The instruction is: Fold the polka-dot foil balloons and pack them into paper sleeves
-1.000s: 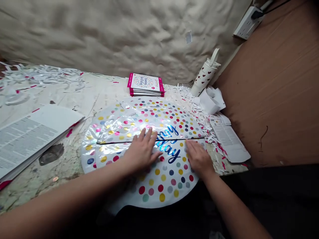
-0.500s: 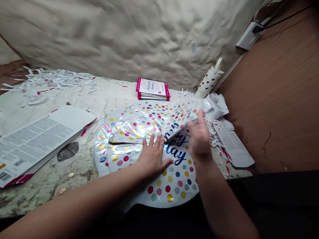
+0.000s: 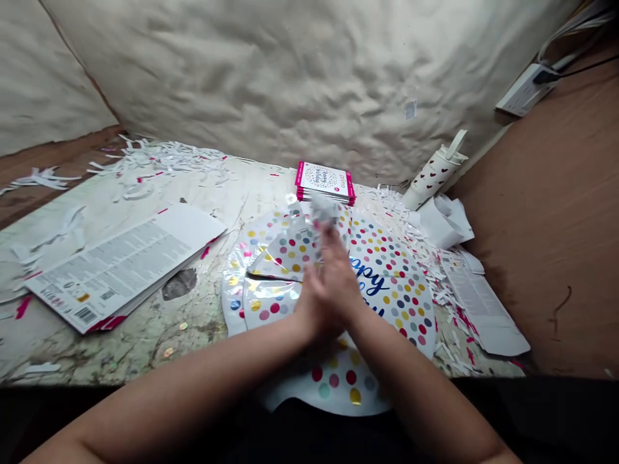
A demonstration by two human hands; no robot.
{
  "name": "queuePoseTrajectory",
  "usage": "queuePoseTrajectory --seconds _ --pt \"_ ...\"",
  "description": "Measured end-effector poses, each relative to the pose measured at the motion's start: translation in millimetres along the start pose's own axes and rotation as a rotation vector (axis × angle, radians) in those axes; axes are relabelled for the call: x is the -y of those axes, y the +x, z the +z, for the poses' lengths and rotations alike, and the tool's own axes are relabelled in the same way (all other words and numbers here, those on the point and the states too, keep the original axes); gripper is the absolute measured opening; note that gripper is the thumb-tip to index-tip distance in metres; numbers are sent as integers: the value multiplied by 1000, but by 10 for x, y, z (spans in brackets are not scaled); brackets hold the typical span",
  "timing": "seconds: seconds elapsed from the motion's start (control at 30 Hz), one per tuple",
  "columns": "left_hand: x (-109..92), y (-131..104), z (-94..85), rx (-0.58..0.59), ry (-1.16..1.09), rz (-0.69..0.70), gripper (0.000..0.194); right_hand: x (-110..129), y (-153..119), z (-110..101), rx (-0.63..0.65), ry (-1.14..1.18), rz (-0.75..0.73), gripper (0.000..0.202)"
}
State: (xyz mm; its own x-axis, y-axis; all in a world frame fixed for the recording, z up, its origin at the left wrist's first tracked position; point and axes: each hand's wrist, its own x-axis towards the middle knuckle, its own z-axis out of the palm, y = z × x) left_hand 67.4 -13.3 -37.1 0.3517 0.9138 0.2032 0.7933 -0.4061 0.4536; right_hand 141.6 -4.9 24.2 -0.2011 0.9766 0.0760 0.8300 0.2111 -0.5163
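A flat foil balloon [image 3: 396, 283] with many coloured dots and blue lettering lies in front of me, its left part folded inward in panels. Over its middle, my left hand [image 3: 314, 299] and my right hand [image 3: 338, 270] are close together, the right one partly covering the left. Motion smears the fingers of both, so their grip does not show. Just beyond the fingertips is a blurred whitish patch of foil. The balloon's rounded lower edge hangs toward me at the table's front edge.
Pink-edged printed packs [image 3: 325, 180] are stacked behind the balloon. Printed card sleeves [image 3: 130, 264] lie at left, another card [image 3: 483, 303] at right. Paper strips [image 3: 169, 158] are scattered about. A heart-patterned bottle [image 3: 432, 174] stands back right, below a power strip [image 3: 525, 90] on the wall.
My right hand has come left from the balloon's right side to meet my left hand at the middle. The raised right flap now lies flatter. The view has shifted left.
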Motion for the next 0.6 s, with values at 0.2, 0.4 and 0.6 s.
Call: queuePoseTrajectory --seconds 0.2,0.4,0.6 --pt "-135 137 -126 392 237 190 92 -987 -695 -223 -661 524 504 75" --pt "-254 211 -37 439 235 138 91 -1316 -841 -108 -621 813 583 81" --pt "-235 155 87 402 223 152 94 -1065 -656 -323 -617 852 541 74"
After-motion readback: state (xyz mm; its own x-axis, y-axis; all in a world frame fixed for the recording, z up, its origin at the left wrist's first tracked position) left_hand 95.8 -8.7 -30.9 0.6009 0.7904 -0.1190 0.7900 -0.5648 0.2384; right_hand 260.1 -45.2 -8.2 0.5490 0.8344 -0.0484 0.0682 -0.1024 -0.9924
